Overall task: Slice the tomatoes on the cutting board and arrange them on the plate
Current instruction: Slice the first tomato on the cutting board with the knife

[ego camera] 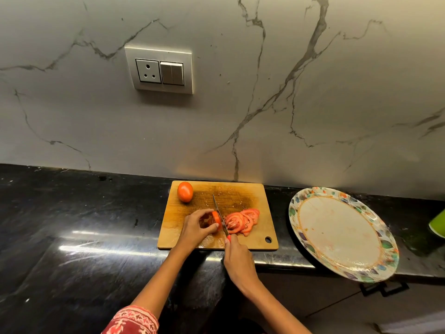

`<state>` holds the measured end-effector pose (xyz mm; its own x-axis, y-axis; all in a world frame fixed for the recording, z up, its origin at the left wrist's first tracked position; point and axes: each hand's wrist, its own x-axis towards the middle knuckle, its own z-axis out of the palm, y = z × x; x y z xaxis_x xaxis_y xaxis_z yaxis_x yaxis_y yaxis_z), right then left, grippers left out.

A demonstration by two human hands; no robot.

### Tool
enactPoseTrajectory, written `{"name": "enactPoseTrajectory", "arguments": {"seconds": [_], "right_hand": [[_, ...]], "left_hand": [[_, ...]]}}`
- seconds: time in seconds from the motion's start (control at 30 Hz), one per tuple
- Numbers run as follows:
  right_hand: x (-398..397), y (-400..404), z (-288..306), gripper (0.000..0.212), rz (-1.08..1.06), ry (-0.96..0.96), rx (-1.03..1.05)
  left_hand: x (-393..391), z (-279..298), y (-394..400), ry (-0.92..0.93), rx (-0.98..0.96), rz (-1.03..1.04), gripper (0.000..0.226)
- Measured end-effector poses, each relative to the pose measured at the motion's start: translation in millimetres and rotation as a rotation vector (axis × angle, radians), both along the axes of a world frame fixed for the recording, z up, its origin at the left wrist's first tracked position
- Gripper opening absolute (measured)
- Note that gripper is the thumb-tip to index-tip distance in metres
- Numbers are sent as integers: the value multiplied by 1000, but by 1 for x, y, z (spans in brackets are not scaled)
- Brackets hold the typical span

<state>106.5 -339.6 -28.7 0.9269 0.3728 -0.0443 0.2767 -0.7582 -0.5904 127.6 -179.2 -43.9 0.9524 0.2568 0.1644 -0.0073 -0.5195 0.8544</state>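
Note:
A wooden cutting board (260,203) lies on the black counter by the wall. My left hand (196,229) grips a partly cut tomato (216,218) on the board. My right hand (238,259) holds a knife (220,214) by its red handle, the blade set against the tomato's cut face. Several tomato slices (242,221) lie fanned out just right of the blade. A whole tomato (185,191) sits at the board's far left corner. A large plate (342,233) with a leaf-patterned rim stands to the right, holding no slices.
The plate overhangs the counter's front edge (284,262). A green object (438,224) shows at the far right edge. A marble wall with a socket and switch panel (160,71) rises behind the board. Bare counter stretches left of the board.

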Motion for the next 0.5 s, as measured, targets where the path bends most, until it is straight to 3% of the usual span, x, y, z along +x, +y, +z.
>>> {"name": "enactPoseTrajectory", "arguments": {"seconds": [0.5], "right_hand": [[9,7,7,29,-10,69,17]], "left_hand": [[-4,4,-5,-36,6,-17,40]]}}
